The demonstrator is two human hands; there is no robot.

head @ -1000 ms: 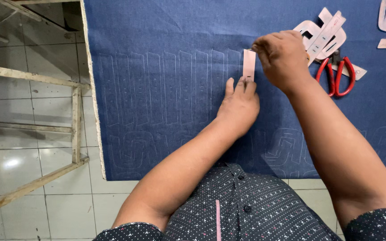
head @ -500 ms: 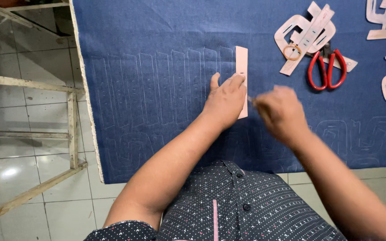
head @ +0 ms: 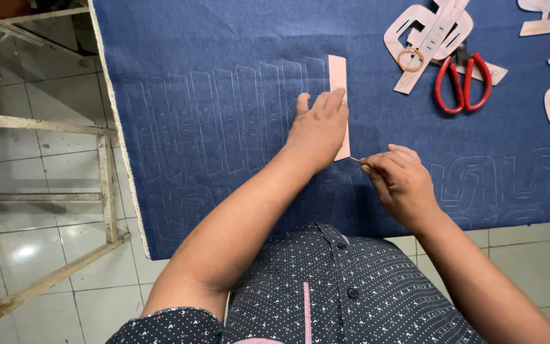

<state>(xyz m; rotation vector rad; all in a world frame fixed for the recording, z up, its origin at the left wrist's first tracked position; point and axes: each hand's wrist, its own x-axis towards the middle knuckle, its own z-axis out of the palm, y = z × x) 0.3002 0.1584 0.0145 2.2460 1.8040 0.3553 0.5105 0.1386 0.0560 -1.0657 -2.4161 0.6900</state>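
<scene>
1. The blue denim cloth [head: 224, 83] is the largest thing. It lies flat over the worktop, with a woven texture, a pale frayed edge on the left, and thin white chalk outlines of long narrow strips drawn side by side.
2. Below and to the left is a floor of pale glossy tiles [head: 52, 165], and a rough wooden frame [head: 39, 210] with worn paint stands on it.
3. The left hand [head: 318, 130] lies flat with the fingers stretched, pressing down a narrow pink paper strip template [head: 337, 73]. The strip is rectangular and upright, at the end of the row of chalk outlines.
4. The right hand [head: 399, 178] is closed in a pinch on a thin marking tool [head: 355, 159], whose tip is just beside the lower end of the strip. What kind of tool it is, I cannot tell.
5. Red-handled scissors [head: 463, 83] lie at the upper right, touching pink cut-out templates [head: 428, 32] with slots; a small yellowish ring [head: 410, 59] lies on them.
6. Compared with half a second ago, the right hand has moved closer to the strip, and the left hand presses it as before.
</scene>
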